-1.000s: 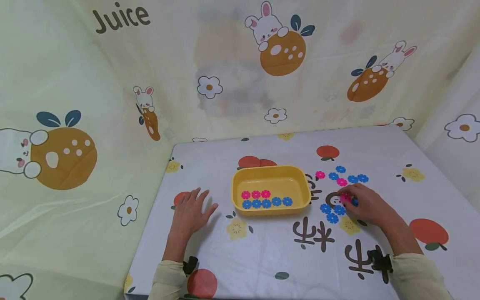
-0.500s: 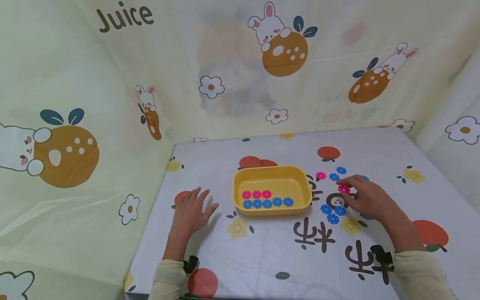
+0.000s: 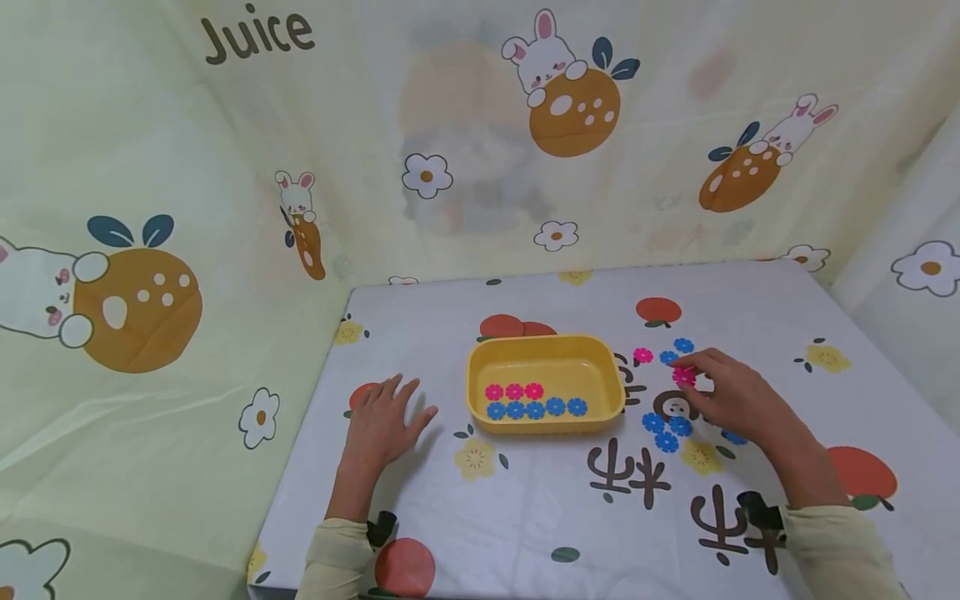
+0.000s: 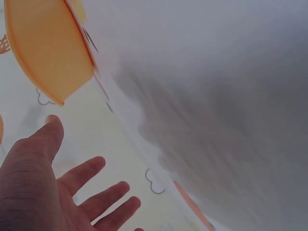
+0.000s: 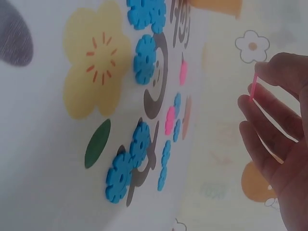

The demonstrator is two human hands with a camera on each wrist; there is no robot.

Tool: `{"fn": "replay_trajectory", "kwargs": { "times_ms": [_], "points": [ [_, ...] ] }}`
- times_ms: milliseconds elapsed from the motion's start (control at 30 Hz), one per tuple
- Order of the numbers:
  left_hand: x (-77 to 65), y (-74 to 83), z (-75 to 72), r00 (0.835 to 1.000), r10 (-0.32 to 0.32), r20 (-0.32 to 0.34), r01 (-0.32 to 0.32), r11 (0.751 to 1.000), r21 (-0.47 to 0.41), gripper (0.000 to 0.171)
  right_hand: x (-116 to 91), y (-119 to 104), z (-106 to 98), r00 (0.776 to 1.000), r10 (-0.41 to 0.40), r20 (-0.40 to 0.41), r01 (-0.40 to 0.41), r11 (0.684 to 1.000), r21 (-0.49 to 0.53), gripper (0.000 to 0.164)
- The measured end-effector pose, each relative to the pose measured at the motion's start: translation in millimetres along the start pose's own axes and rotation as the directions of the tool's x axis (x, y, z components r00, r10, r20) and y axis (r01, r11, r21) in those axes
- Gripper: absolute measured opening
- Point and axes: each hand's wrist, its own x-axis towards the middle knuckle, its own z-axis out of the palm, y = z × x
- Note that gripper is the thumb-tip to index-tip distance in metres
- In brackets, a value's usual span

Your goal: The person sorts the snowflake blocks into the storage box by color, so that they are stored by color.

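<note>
My right hand (image 3: 738, 404) pinches a pink flower-shaped plastic disc (image 3: 683, 377) between thumb and fingers. The right wrist view shows this disc (image 5: 253, 87) edge-on, held clear of the tabletop. Around and below that hand lie loose blue discs (image 3: 667, 441) and pink discs (image 3: 642, 356); the hand covers some of them in the head view. Left of them stands a yellow tray (image 3: 546, 427), with a row of pink discs (image 3: 513, 392) above a row of blue discs (image 3: 535, 410). To the tray's left my left hand (image 3: 386, 425) is spread over the table, holding nothing.
A white patterned cloth (image 3: 525, 517) covers the table. Behind and to the left hangs a pale printed curtain (image 3: 345, 125). Black straps (image 3: 381, 528) sit at both wrists.
My right hand has raised the pink disc off the table and shifted slightly away from me with it. Nearby blue discs have come into view. The left hand stays put.
</note>
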Motion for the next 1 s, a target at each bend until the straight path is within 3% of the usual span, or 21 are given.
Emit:
{"fn": "replay_trajectory", "kwargs": {
  "times_ms": [567, 800, 1000],
  "points": [
    [0.5, -0.8, -3.4, 1.0, 0.001, -0.015, -0.001, 1.0, -0.005, 0.073, 22, -29, 4, 0.996, -0.091, -0.005, 0.09, 0.996, -0.014, 0.044],
    [-0.2, 0.5, -1.8, 1.0, 0.002, -0.012, -0.002, 1.0, -0.003, 0.073, 32, -44, 10, 0.997, -0.064, 0.051, 0.063, 0.998, 0.027, 0.04],
    [-1.9, 1.6, -0.8, 1.0, -0.002, -0.01, 0.002, 1.0, -0.003, 0.073, 39, -57, 16, 0.991, -0.126, 0.046, 0.125, 0.992, 0.033, 0.039]
  ]
}}
